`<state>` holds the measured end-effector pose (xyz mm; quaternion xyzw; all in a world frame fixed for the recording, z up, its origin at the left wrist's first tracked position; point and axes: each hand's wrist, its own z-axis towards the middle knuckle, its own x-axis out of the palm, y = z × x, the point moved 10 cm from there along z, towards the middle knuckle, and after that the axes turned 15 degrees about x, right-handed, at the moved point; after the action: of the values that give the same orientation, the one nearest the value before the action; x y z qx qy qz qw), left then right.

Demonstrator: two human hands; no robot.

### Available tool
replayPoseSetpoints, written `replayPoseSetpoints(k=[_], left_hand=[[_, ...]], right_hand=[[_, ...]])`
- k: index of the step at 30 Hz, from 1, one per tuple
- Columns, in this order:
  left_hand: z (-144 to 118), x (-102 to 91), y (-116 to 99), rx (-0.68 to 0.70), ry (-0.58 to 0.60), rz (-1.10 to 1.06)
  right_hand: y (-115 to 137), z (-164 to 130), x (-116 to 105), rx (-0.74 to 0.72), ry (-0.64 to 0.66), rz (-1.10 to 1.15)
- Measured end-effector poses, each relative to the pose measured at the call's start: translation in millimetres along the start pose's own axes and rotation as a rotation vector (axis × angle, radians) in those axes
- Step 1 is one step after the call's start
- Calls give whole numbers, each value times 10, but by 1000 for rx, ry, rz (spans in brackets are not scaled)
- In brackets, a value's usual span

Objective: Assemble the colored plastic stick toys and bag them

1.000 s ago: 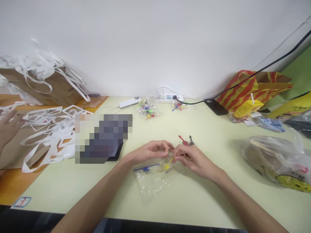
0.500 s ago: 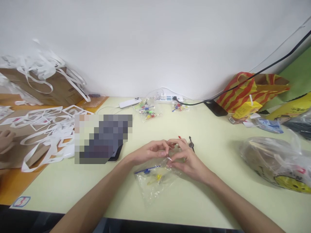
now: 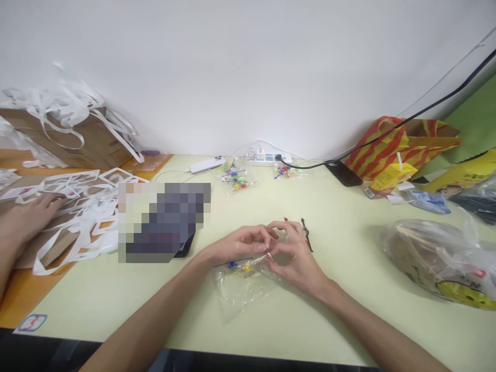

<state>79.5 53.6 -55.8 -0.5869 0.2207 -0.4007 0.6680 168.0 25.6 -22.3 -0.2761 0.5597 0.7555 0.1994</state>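
Meeting at the middle of the pale green bench [image 3: 341, 320], the person's left hand [image 3: 242, 245] and right hand [image 3: 292, 256] are pinching the top edge of a small clear plastic bag [image 3: 240, 289] between curled fingertips, both hands closed on the film. The bag is lying flat on the bench just below and between the two hands, its mouth rising to the fingers and its body trailing toward the person. Inside, near the mouth, a blue pick [image 3: 231, 264] and a yellow pick [image 3: 246, 268] are showing through the plastic. A red and black pick [image 3: 307, 237] is sitting on the bench just beyond the right hand's knuckles. Farther back, two more filled bags [image 3: 237, 181] are resting near a white power strip [image 3: 267, 154]. At the far left, another person's hand [image 3: 29, 219] is pressing on a pile of white paper cut-outs [image 3: 85, 206].
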Motion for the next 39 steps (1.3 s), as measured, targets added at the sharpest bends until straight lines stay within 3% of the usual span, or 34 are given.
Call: replayPoseSetpoints(k=[10, 21, 24, 26, 29, 32, 35, 39], left_hand=[[4, 37, -25, -44, 27, 68], [-15, 33, 26, -106, 24, 56], [-32, 21, 34, -117, 8, 17], [-35, 13, 6, -100, 13, 2], [-44, -9, -41, -88, 34, -5], [-59, -75, -61, -104, 47, 64], [-56, -168, -110, -72, 62, 266], [-51, -198, -166, -33, 88, 456]], right_hand=[[28, -75, 243, -67, 107, -49], [41, -73, 363, -56, 18, -204], [98, -69, 258, -115, 46, -209], [92, -40, 76, -134, 40, -178], [-73, 75, -343, -52, -52, -156], [-267, 178, -585, 5, 4, -171], [-378, 211, -638, -4, 94, -226], [-419, 181, -474, -26, 188, -324]])
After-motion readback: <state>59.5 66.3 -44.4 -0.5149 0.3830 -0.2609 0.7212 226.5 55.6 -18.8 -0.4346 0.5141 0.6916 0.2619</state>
